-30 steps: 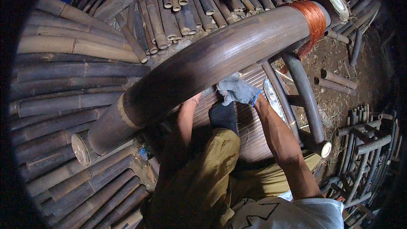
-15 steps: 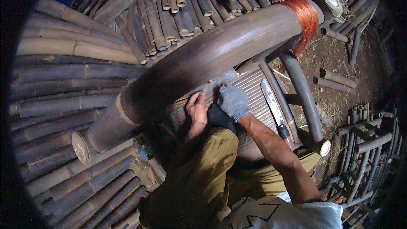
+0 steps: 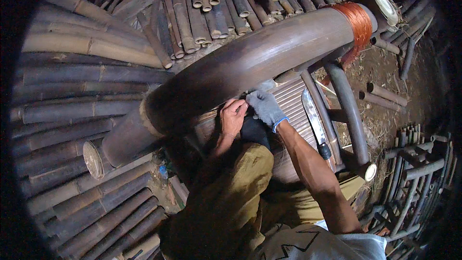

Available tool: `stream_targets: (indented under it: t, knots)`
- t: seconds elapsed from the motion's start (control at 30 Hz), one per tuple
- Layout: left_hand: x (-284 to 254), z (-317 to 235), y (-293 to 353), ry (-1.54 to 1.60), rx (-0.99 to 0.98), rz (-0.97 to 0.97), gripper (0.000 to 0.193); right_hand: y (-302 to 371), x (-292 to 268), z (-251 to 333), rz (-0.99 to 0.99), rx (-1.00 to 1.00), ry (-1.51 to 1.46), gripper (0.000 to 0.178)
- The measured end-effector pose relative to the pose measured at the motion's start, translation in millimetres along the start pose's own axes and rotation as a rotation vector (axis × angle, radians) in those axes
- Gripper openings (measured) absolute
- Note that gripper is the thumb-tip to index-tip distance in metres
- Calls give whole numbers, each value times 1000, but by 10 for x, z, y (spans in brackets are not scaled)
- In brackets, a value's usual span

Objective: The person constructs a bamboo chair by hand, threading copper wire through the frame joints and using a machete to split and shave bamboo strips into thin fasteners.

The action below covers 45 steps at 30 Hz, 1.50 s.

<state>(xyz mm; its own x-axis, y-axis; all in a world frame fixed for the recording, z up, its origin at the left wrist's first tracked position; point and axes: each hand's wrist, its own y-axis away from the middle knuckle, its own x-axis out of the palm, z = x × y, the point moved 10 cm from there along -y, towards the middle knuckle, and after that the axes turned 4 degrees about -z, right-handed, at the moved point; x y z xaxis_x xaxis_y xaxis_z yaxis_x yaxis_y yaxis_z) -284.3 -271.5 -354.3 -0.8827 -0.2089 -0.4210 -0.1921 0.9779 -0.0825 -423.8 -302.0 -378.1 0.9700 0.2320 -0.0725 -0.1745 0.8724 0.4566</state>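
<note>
My bare left hand (image 3: 232, 119) and my right hand (image 3: 266, 108), in a grey knit glove with a blue cuff, meet just below the thick dark bamboo pole (image 3: 250, 53). Fingers and thumb are pinched together on both hands, and their tips nearly touch. Whatever lies between them is too small to make out. Under the hands is a slatted bamboo surface (image 3: 290, 97). A long-bladed machete (image 3: 314, 118) with a black handle lies on it, right of my gloved hand. Orange cord (image 3: 355, 25) is wound round the pole's far right end, its loose strands hanging down.
Dark bamboo poles (image 3: 72, 110) lie side by side along the left. Cut bamboo tubes (image 3: 192, 19) are heaped at the back. A bamboo frame (image 3: 414, 178) stands at the right, and two short pieces (image 3: 385, 97) lie on the dirt floor. My bent knee (image 3: 252, 163) is close below the hands.
My left hand has moved right and turned, its fingertips now meeting those of my gloved right hand. The whole view has shifted slightly. The machete stays where it lay.
</note>
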Motion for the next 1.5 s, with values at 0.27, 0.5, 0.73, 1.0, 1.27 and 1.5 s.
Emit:
stream_targets:
  t: [0.27,0.5,0.73,1.0,1.27,1.5]
  knots:
    - [76,478,228,474,-393,-142,26,27,102,96,53,28,-66,21]
    - [156,876,376,700,-605,-297,21,28,264,119,115,20,-179,17]
    - [176,677,433,841,-853,-245,15,87,204,192,111,-124,-110,24]
    - [172,387,259,470,-421,-25,21,256,-109,340,-73,-359,216,28]
    - [134,408,231,570,-367,-69,15,398,-126,537,-109,-469,362,27]
    - [170,444,209,467,-311,-119,17,144,-137,314,-183,-365,547,27]
